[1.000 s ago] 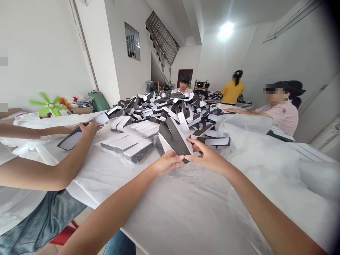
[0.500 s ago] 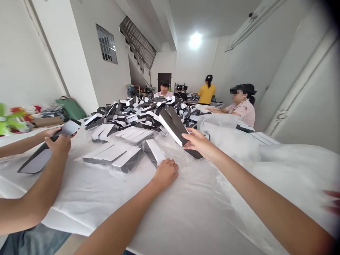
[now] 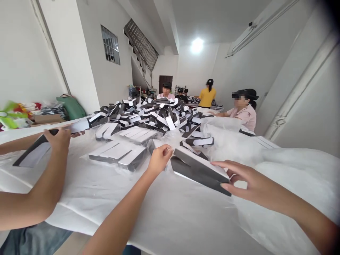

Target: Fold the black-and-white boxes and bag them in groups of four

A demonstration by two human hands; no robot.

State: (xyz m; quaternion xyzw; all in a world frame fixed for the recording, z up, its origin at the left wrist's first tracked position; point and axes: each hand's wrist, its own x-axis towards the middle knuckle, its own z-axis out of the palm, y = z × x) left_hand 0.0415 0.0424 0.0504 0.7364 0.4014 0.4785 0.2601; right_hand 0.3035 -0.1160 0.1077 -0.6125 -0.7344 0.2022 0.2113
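Note:
My right hand [image 3: 240,179] grips one end of a flat black-and-white cardboard box [image 3: 200,170], thumb on the dark side and fingers at the white top edge. The box lies slantwise above the white table cover, its far end close to my left hand [image 3: 159,157]. My left hand is closed, thumb and forefinger pinched on what looks like the edge of a clear plastic bag [image 3: 170,136]. Part of a bagged box is hidden behind that hand. Left of it lie bagged white-and-dark boxes [image 3: 117,152] in a row.
A large heap of black-and-white boxes [image 3: 148,113] covers the far part of the table. A co-worker's hands [image 3: 60,136] hold an unfolded box [image 3: 34,150] at the left. Crumpled plastic sheeting [image 3: 289,170] spreads on the right. A person in pink [image 3: 243,115] sits beyond it.
My right hand has brought the box down and toward me, turning it more level. My left hand has lifted off the bagged box into a pinch. The co-worker's box has opened out longer.

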